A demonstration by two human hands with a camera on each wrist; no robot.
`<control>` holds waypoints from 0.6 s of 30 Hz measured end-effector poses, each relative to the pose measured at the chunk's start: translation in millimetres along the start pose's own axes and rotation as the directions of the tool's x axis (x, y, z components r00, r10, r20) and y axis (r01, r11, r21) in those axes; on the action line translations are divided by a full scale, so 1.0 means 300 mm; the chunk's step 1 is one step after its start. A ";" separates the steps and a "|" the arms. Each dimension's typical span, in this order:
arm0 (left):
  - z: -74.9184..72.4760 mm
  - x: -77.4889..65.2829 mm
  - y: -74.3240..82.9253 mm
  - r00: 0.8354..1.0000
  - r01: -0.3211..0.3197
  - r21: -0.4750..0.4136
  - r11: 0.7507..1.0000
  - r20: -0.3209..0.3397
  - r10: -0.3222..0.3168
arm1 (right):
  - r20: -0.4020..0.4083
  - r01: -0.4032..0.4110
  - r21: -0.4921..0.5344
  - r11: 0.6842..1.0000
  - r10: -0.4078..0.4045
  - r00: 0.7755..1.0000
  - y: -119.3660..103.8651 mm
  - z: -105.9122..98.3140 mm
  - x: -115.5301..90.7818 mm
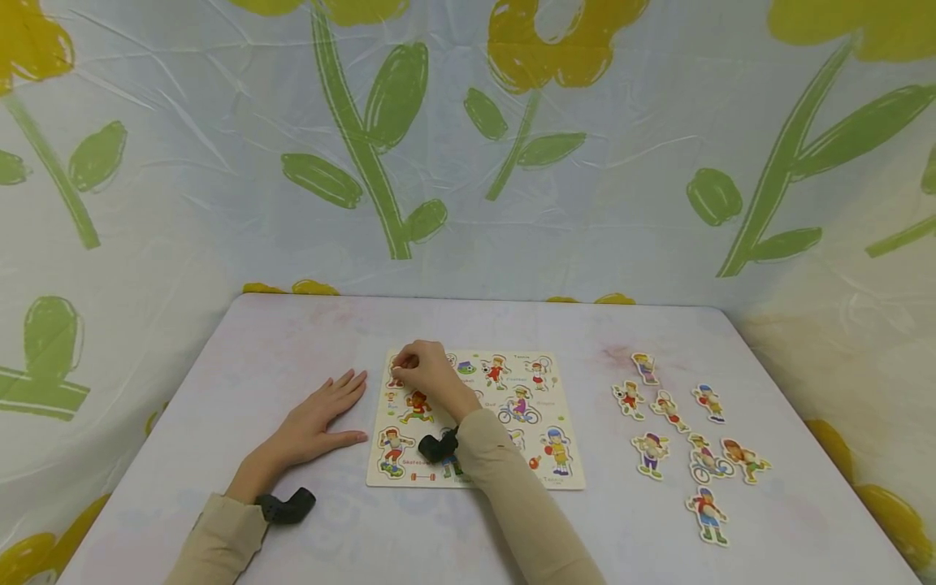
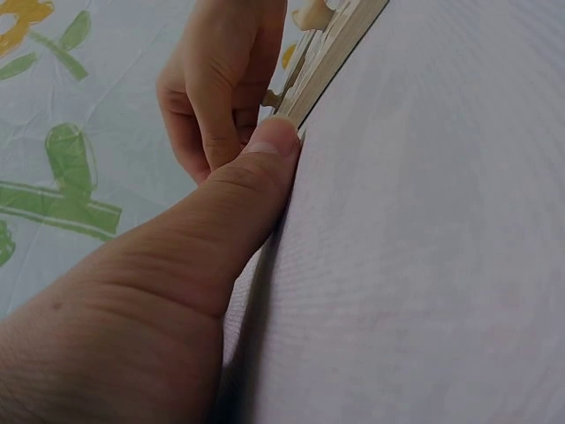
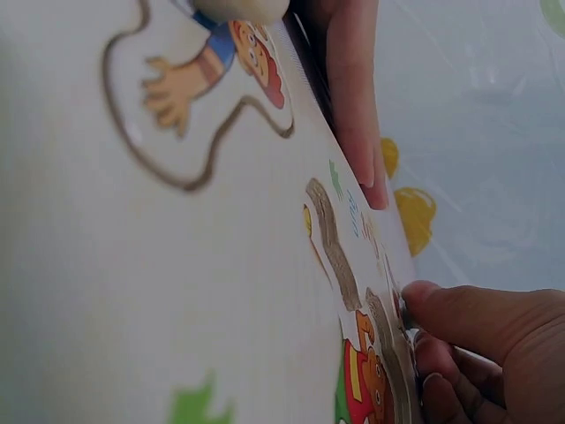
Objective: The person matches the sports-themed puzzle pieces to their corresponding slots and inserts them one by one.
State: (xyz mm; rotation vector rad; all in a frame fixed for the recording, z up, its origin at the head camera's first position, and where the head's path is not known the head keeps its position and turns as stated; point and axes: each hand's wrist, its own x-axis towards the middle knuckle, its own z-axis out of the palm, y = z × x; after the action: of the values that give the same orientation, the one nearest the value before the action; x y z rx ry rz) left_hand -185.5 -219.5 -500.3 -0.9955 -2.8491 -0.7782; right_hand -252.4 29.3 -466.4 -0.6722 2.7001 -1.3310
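A small puzzle piece (image 1: 396, 381), mostly hidden by my fingers, was at the upper-left corner of the knobbed sports puzzle board (image 1: 431, 481), which lay flat near the middle of the table (image 1: 351, 540). My right hand (image 1: 433, 375) pinched that piece between thumb and curled fingers, its forearm crossing the lower part of the board. Just below was the runner (image 1: 417, 408), and at the lower-left corner the skateboarder (image 1: 392, 451), with a pale wooden knob (image 3: 243, 7) over its figure. The cyclist picture (image 1: 519, 406) sat right of centre.

My left hand (image 1: 322, 418) lay flat on the table just left of the board, fingers extended and thumb spread wide, holding nothing; I could not tell whether the thumb tip touched the board's edge.

Well to the right of the board, eight loose cutouts lay in a scattered group, among them a cyclist cutout (image 1: 708, 463), a footballer cutout (image 1: 629, 400) and, lowest, a figure in green boots (image 1: 707, 516). A black wrist camera (image 1: 288, 505) was on each wrist, beside my beige sleeves (image 1: 227, 532). Behind the table hung a pale sheet (image 1: 621, 236) printed with yellow flowers and green stems.
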 end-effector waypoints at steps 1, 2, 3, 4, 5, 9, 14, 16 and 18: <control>0.000 0.000 0.000 1.000 0.001 -0.001 1.000 -0.001 -0.001 | -0.002 -0.004 0.002 1.000 0.004 1.000 0.000 0.000 0.000; 0.000 0.000 0.001 1.000 0.002 -0.001 1.000 -0.001 -0.002 | -0.003 -0.009 0.003 1.000 0.009 1.000 -0.001 0.001 0.000; 0.001 0.000 0.001 1.000 0.003 0.000 1.000 -0.001 -0.003 | -0.004 -0.014 0.004 1.000 0.014 1.000 -0.001 0.001 0.000; 0.001 -0.001 0.001 1.000 0.003 0.000 1.000 0.000 -0.003 | -0.003 -0.018 0.008 1.000 0.018 1.000 -0.002 0.001 0.000; 0.001 -0.001 0.001 1.000 0.004 0.001 1.000 0.000 -0.004 | -0.002 -0.022 0.009 1.000 0.022 1.000 -0.002 0.001 -0.001; 0.000 -0.001 0.004 1.000 0.001 0.001 1.000 0.000 -0.001 | 0.008 -0.025 0.000 1.000 0.025 1.000 -0.005 0.000 -0.002; 0.000 0.000 0.004 1.000 0.001 0.007 1.000 0.001 -0.001 | 0.049 -0.042 -0.041 0.998 0.044 0.998 -0.032 -0.018 -0.005; 0.001 0.001 0.003 1.000 0.004 0.010 1.000 0.003 -0.004 | 0.074 -0.049 -0.062 0.997 0.053 0.996 -0.051 -0.031 -0.009; 0.001 0.002 0.001 1.000 0.009 0.008 1.000 0.005 -0.009 | 0.101 -0.044 -0.083 0.996 0.053 0.993 -0.071 -0.045 -0.014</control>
State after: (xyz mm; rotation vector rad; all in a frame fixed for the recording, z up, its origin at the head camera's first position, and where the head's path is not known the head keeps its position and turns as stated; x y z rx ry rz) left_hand -185.6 -218.9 -500.4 -0.9864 -2.8603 -0.7659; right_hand -244.2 29.7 -442.2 -0.6583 2.6818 -1.1485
